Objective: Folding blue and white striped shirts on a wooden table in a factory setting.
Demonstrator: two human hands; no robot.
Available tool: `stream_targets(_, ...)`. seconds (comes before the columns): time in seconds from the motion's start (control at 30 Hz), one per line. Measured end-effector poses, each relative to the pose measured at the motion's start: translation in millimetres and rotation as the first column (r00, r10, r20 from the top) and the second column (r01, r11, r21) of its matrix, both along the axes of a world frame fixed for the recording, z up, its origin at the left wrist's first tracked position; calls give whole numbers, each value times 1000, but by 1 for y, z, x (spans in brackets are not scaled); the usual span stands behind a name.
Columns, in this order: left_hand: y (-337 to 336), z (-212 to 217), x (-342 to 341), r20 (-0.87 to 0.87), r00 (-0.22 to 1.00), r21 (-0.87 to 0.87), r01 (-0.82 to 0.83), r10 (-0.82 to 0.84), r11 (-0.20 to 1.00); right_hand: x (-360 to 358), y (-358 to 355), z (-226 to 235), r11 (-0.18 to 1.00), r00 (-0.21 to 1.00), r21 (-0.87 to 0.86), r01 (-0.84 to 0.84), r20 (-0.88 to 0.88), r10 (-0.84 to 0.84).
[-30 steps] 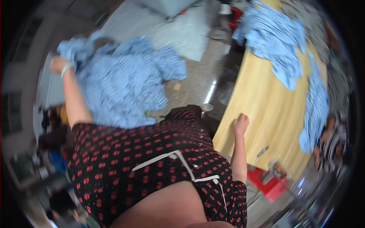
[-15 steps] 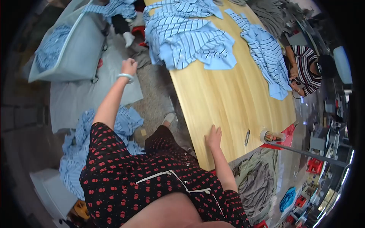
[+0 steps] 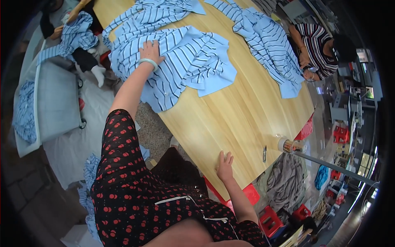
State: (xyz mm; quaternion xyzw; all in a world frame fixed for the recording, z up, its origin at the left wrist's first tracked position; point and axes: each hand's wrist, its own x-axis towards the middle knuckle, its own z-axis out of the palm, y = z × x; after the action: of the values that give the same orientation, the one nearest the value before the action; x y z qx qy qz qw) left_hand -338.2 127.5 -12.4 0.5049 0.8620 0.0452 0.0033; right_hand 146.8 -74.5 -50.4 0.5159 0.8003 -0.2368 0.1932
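My left hand [image 3: 151, 52], a pale bangle on its wrist, reaches out over a light-blue shirt with dark stripes [image 3: 177, 57]. Its fingers lie stretched out on the cloth. That shirt spreads across the left side of the wooden table [image 3: 214, 127], with one edge hanging over. At the table's near end, my right hand [image 3: 224, 165] rests open on the bare wood with nothing in it. A slim pen-like tool [image 3: 264, 153] lies to its right. Farther along the table are another striped shirt [image 3: 152, 14] and a third one [image 3: 269, 45].
A clear cup of pencils [image 3: 286, 145] lies by the table's right corner. Across the table sits a person in a striped top [image 3: 317, 47]. A wheeled plastic bin [image 3: 57, 103] stands at left, beside another person handling striped cloth [image 3: 78, 35]. Grey fabric [image 3: 286, 177] is heaped at right.
My left hand has gone from hanging beside the table to lying on the striped shirt. My view has shifted; my right hand stays on the table.
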Motion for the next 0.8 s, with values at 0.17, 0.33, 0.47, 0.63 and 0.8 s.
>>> stream_targets(0.17, 23, -17, -26, 107, 990, -82, 99, -90, 992, 2, 1, -4, 1000, 1000, -7, -3, 7, 3)
stream_targets(0.33, 19, -2, -61, 468, 869, 168, 91, -161, 982, 0, 2, -7, 1000, 1000, 11, -20, 20, 20)
stream_targets(0.47, -4, 65, -67, 602, 789, 305, -89, -119, 948, 3, 0, -8, 1000, 998, 18, -22, 58, 21)
stream_targets(0.63, -38, 124, -108, 650, 748, 422, -209, -134, 882, -2, 1, -6, 999, 996, 5, -33, 81, 32)
stream_targets(0.8, -61, 243, -37, 802, 457, 545, -297, -385, 784, -16, 11, 16, 999, 987, -38, -23, 156, 29)
